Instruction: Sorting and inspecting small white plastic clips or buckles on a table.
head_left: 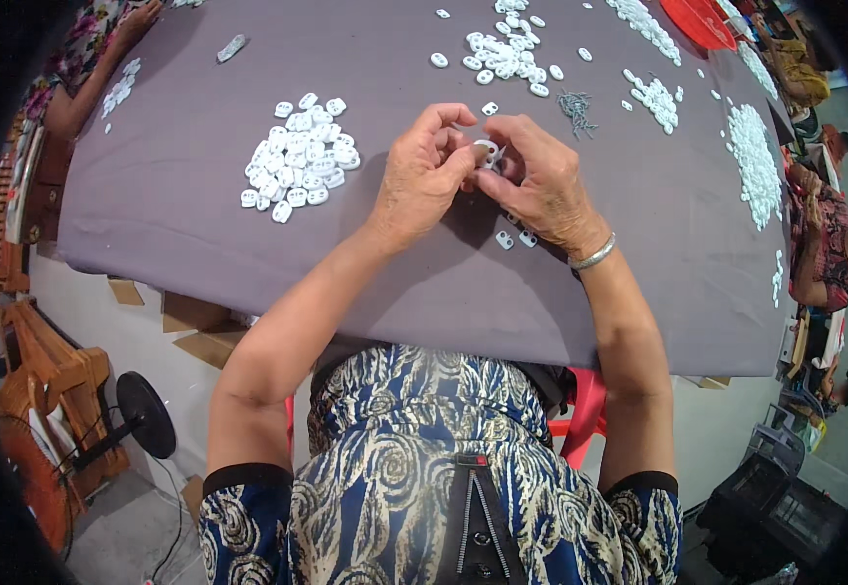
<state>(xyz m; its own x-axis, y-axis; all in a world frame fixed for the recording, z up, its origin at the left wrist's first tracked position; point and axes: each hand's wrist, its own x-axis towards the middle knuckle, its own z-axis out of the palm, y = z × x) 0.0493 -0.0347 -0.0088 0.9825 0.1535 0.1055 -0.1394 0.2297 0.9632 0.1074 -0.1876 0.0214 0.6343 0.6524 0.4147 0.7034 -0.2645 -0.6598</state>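
Observation:
Over the middle of the table, my left hand (426,175) and my right hand (546,180) meet, both closed around a small white plastic piece (485,148). Thumbs and fingertips pinch it from either side and hide most of it. Just beyond my fingers lies a white two-holed piece (489,108). Below my right hand are a few small white plates (505,240), partly in shadow. Left of my hands sits a heap of white rounded pieces (297,161) with dark holes. A tangle of thin grey metal bits (577,112) rests right of my fingers.
A grey cloth (424,292) covers the table. Farther off lie white oval pieces (507,57), a small white pile (656,105) and a long white heap (755,166). A red tray (702,21) stands far right. Other people sit at the left and right edges.

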